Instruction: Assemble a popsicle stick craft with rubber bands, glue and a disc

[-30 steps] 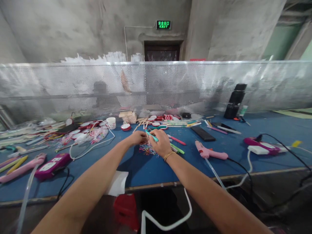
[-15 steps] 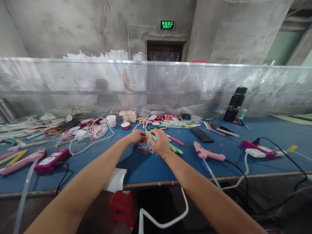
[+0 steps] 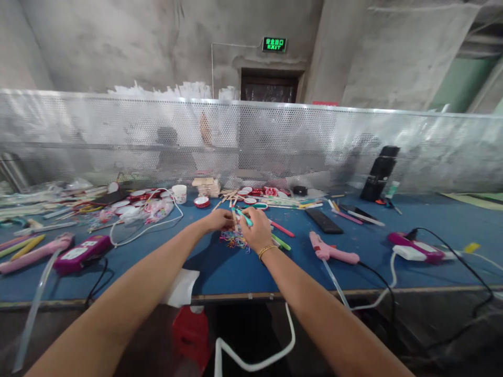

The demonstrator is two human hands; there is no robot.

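My right hand point(image 3: 258, 229), with a gold chain bracelet at the wrist, is closed around a teal marker pen point(image 3: 245, 218) held at a slant. Opposite it, my left hand point(image 3: 219, 220) pinches a thin wooden craft stick point(image 3: 234, 215), mostly covered by the fingers. The pen's tip end is close to the stick; whether they touch I cannot tell. Just below both hands lies a small heap of coloured strings point(image 3: 234, 241) on the blue table. A red marker point(image 3: 282, 228) and a green marker point(image 3: 281, 242) lie right of my right hand.
A pink glue gun point(image 3: 332, 251) and black phone point(image 3: 324, 220) lie to the right, a second pink glue gun point(image 3: 37, 255) to the left. Purple power strips point(image 3: 84, 254) trail cables. Wooden blocks point(image 3: 206, 187), a paper cup point(image 3: 179, 193) and red-rimmed discs point(image 3: 201, 201) stand behind.
The camera view has shifted slightly. Both hands stay together above the strings, still holding the marker pen and the craft stick, with only small finger movement.
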